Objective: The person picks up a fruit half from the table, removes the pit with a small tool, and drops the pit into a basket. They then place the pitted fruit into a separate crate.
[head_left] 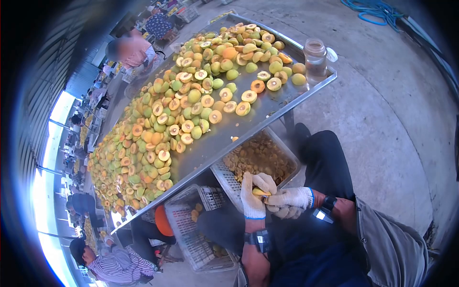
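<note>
My left hand [254,195], in a white knit glove, is closed round a piece of yellow apricot [260,192]. My right hand [290,201], gloved the same way, meets it there with curled fingers; what they grip, if anything, is hidden. Both hands are in front of my lap, beside a basket [292,173] that holds many small brownish pieces. Above them, a sloping metal table [210,152] carries a large heap of halved apricots [191,98], green to orange, many with the cut face up and some with the stone showing.
A clear jar [315,60] stands at the table's right corner. Below the table edge is a white plastic crate [184,225] with a few fruit pieces. A person in a striped shirt [119,263] sits at lower left; others work farther back. A blue hose [375,12] lies on the floor.
</note>
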Demonstrator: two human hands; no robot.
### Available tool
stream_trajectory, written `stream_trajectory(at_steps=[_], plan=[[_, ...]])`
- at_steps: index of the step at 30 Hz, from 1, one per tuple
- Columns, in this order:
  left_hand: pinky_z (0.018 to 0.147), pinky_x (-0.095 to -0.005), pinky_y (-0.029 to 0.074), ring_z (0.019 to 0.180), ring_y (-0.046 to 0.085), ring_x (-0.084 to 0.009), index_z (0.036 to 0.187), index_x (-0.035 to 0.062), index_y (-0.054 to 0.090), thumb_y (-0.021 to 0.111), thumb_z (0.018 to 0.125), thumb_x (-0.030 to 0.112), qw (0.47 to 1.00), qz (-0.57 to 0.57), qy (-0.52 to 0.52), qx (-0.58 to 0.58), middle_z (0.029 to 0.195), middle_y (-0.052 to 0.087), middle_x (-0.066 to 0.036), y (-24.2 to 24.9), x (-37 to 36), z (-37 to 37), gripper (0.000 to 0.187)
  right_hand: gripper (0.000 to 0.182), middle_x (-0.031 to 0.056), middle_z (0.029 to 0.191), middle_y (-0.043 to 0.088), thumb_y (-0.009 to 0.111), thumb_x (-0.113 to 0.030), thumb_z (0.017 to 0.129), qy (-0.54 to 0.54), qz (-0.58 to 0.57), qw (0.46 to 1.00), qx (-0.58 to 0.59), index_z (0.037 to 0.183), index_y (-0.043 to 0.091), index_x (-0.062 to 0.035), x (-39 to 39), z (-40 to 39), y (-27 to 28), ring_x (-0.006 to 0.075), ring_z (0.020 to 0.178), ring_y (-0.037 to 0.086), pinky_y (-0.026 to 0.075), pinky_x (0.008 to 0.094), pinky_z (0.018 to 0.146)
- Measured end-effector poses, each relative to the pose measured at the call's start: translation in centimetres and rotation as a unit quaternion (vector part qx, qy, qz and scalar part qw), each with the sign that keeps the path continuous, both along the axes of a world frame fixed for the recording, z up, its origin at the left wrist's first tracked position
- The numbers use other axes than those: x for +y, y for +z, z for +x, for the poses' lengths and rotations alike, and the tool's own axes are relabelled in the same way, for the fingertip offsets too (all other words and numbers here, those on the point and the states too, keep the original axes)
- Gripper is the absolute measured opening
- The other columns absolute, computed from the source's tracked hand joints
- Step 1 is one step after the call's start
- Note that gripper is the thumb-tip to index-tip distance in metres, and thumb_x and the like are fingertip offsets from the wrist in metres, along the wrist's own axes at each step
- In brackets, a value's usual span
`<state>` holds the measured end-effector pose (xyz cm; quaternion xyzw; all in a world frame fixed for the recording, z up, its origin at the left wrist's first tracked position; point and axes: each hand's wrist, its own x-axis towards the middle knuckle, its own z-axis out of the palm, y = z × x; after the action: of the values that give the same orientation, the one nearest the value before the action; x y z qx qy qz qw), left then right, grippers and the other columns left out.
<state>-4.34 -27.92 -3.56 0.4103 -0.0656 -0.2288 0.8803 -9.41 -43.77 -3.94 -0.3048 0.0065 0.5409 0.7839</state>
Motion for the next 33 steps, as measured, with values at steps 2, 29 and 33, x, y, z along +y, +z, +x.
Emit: stream_trajectory(at_steps=[2,29,33], plan=[[0.058,-0.0366,0.038,0.062,0.048,-0.0237,0.066,0.0086,0.047,0.038,0.109,0.048,0.999,0.016,0.029,0.038,0.067,0.051,-0.011,0.2,-0.1,0.0,0.059,0.042,-0.012,0.059,0.036,0.049,-0.051,0.108,-0.01,0.011,1.0,0.012,0.078,0.05,-0.0213,0.1,0.0,0.1,-0.0011,0.041,0.03,0.022,0.0171,0.036],[0.086,-0.0396,0.052,0.088,0.067,-0.0283,0.113,-0.0072,0.071,0.053,0.103,0.036,0.494,0.689,0.529,-0.031,0.099,0.07,-0.017,3.3,26.9,-1.5,0.048,0.042,0.0006,0.064,0.055,0.053,-0.05,0.104,-0.281,-0.321,0.904,-0.015,0.093,0.057,-0.0096,2.5,2.5,-2.5,0.0113,0.045,0.052,0.042,0.0282,0.039],[0.087,-0.0382,0.053,0.091,0.068,-0.0264,0.115,-0.0079,0.07,0.058,0.1,0.023,0.534,0.642,0.529,-0.15,0.102,0.072,-0.017,2.5,22.8,-1.2,0.037,0.044,0.0008,0.061,0.055,0.054,-0.051,0.103,-0.237,-0.331,0.911,-0.056,0.096,0.06,-0.0078,3.1,2.4,-3.1,0.0117,0.045,0.053,0.04,0.0283,0.039]])
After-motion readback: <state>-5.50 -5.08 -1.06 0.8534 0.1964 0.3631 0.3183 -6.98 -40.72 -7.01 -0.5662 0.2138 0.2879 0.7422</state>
